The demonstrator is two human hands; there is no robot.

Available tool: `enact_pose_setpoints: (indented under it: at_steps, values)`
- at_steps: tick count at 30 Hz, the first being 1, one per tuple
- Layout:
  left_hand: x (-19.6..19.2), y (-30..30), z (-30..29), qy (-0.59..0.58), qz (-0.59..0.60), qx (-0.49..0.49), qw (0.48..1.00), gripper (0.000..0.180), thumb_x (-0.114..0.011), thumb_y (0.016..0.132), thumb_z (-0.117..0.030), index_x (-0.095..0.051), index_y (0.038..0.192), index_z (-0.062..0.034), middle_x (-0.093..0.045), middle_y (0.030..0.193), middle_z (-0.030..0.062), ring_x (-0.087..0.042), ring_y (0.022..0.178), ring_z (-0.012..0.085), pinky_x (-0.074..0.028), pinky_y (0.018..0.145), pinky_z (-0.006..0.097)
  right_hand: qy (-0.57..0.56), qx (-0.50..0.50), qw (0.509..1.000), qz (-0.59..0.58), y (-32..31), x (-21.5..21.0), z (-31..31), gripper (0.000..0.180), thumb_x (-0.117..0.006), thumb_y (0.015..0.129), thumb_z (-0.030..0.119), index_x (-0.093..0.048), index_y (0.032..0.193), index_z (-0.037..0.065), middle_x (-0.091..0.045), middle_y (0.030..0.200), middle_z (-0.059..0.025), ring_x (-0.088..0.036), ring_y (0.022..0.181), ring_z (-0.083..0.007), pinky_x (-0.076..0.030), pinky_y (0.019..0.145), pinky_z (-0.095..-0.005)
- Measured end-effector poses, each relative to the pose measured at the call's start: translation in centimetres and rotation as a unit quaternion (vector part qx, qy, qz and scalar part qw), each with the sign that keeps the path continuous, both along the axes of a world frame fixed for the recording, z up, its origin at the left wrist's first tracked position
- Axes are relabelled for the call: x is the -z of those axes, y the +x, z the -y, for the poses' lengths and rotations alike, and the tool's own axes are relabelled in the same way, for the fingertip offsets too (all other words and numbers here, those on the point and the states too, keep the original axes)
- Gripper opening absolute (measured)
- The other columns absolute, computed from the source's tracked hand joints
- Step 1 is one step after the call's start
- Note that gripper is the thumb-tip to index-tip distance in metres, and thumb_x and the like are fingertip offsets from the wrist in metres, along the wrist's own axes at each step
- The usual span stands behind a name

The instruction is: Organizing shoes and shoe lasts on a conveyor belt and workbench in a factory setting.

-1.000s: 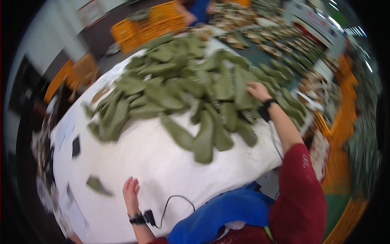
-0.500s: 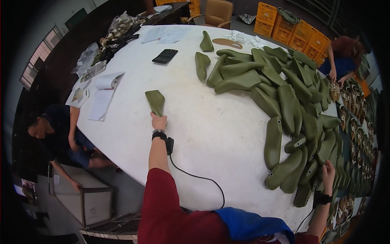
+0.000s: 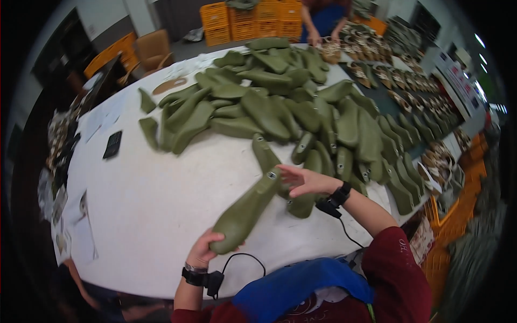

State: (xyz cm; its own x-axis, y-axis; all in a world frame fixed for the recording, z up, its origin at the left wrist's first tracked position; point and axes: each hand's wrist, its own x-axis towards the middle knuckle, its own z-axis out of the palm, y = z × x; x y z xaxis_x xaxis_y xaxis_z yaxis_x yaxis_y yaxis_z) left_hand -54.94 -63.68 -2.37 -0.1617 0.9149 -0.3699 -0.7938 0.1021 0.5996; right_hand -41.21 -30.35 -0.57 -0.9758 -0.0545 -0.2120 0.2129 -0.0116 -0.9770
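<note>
Grn shoe last (image 3: pixel 245 214) btwn hands (image 3: pixel 201 248) (image 3: pixel 311 182)

One fisheye view from head height, downward and forward across the nearby white table (image 3: pixel 161 215)

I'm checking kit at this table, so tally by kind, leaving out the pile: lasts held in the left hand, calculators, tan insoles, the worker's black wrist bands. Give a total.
Last in the left hand: 1
Calculator: 1
Tan insole: 1
Black wrist bands: 2
Total: 5
</note>
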Motion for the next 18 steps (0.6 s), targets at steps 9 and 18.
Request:
enact_pose_setpoints:
  at_steps: [9,18]
  values:
    - [-3.0,1.8,-17.5,0.158,0.114,0.055,0.979,0.045,-0.040,0.095,-0.035,-0.044,0.125,-0.0021,-0.058,0.112,0.0146,-0.060,0.095,0.0219,-0.049,0.082,0.033,-0.454,0.406,0.766,-0.205,19.4,3.5,-4.3,0.051,-0.062,0.083,0.028,-0.043,0.126,0.006,-0.049,0.127,-0.0091,-0.049,0.115,-0.0253,-0.043,0.095,-0.0419]
    - [4.2,-4.7,-13.5,-0.138,-0.151,-0.092,0.975,0.033,-0.050,0.091,-0.019,-0.048,0.119,-0.0020,-0.061,0.102,0.0110,-0.060,0.090,0.0172,-0.049,0.078,0.027,0.178,0.779,0.578,-0.165,25.2,0.7,-16.3,0.037,-0.069,0.079,0.020,-0.054,0.109,0.002,-0.057,0.110,-0.0082,-0.055,0.096,-0.0171,-0.044,0.083,-0.0297]
